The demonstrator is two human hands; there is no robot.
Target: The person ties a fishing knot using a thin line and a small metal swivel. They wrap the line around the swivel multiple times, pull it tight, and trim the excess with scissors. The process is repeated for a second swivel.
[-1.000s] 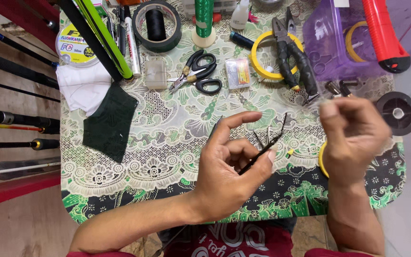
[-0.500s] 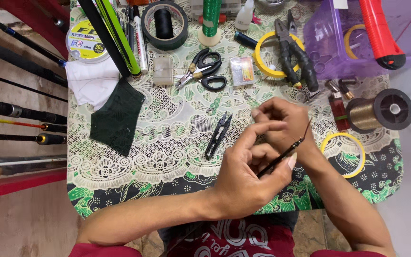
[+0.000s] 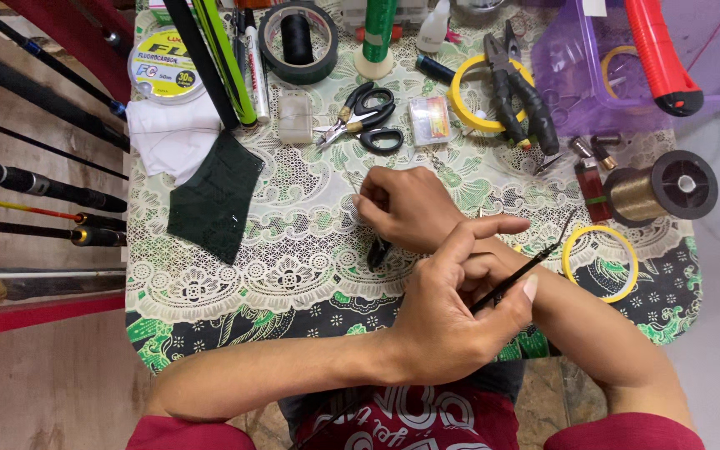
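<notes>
Gripping a thin black rod tip (image 3: 520,273) between thumb and fingers, left hand (image 3: 452,312) sits at the counter's (image 3: 293,275) near edge. Right hand (image 3: 406,207), crossed over beyond it, is closed on a small dark clip-like tool (image 3: 378,250) lying on the lace cloth. Scissors (image 3: 368,121) lie farther back; yellow tape ring (image 3: 600,262) just right of the rod.

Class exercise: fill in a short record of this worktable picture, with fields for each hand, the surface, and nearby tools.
Left hand: pinches a thin black rod, tip pointing up-right.
Right hand: crosses over the left forearm, resting on a small black tool.
Surface: table with green lace-patterned cloth.
Nearby: scissors, pliers, yellow tape ring, spool of line.
</notes>
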